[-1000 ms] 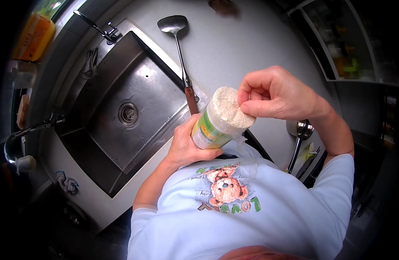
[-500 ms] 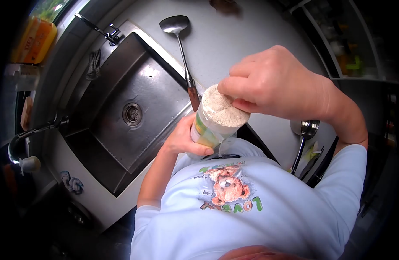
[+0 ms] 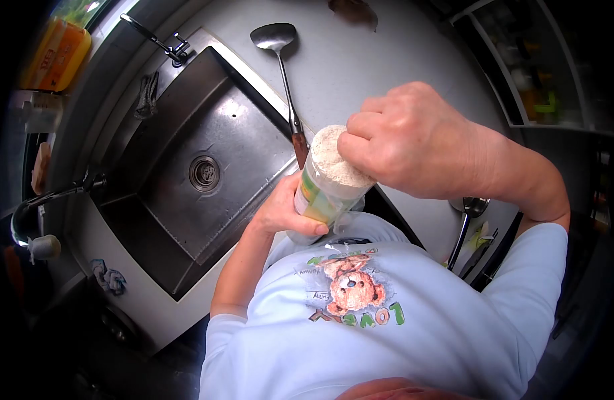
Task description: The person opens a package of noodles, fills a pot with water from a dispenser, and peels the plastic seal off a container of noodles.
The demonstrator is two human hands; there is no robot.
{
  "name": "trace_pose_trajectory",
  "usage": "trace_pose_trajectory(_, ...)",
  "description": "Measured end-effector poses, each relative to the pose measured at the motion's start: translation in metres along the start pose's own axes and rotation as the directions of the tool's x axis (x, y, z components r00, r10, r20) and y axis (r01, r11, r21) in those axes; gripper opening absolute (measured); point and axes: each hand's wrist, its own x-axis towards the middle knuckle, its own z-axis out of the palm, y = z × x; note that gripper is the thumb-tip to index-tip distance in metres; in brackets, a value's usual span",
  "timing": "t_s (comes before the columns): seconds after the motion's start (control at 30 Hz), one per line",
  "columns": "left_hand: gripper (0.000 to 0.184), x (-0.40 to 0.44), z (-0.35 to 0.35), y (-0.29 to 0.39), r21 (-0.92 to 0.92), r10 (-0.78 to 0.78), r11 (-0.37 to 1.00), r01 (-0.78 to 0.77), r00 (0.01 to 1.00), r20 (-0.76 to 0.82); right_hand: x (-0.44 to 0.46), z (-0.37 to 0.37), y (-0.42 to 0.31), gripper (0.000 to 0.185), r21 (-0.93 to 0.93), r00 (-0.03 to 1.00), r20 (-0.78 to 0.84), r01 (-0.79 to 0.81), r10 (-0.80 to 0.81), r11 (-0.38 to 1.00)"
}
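Note:
My left hand (image 3: pixel 284 208) is wrapped around a clear canister (image 3: pixel 306 202) with a green and yellow label, held tilted in front of my chest. Pale beige flakes or powder (image 3: pixel 330 157) fill it up to the mouth. Over the right side of that mouth, my right hand (image 3: pixel 404 143) is closed, its knuckles up and fingers curled down against the rim. Its fingertips are hidden, so what they pinch does not show. Crumpled clear plastic (image 3: pixel 345 223) hangs by the canister's lower side.
A dark sink (image 3: pixel 187 233) with a drain lies to the left, with faucets (image 3: pixel 170 50) along its far side. Beyond the canister, a spatula (image 3: pixel 280 60) rests on the counter (image 3: pixel 360 60). A metal ladle (image 3: pixel 468 217) lies at right, beneath my forearm. Shelves (image 3: pixel 514 67) stand at upper right.
My right hand has dropped slightly and its fingers have curled more tightly at the canister's rim. The thumb, visible before, is now hidden. My left hand keeps its hold on the canister.

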Motion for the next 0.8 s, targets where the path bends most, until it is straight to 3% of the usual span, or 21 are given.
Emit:
trace_pose_trajectory(0.2, 0.076, 0.000, 0.000, -0.002, 0.003, -0.013, 1.000, 0.013, 1.000, -0.014, -0.001, 0.009, 0.005, 0.017, 0.151, 0.993, -0.080, -0.071, 0.084, 0.986)
trace_pose_trajectory(0.5, 0.080, 0.000, 0.003, 0.003, 0.023, -0.050, 0.998, 0.050, 0.999, -0.003, -0.004, 0.012, 0.008, 0.012, 0.375, 0.956, -0.057, -0.246, 0.287, 0.894)
trace_pose_trajectory(0.8, 0.079, 0.002, 0.003, 0.004, 0.073, -0.038, 0.997, 0.038, 0.999, -0.006, -0.003, 0.006, 0.004, 0.016, 0.041, 0.996, -0.083, -0.026, 0.030, 0.999)
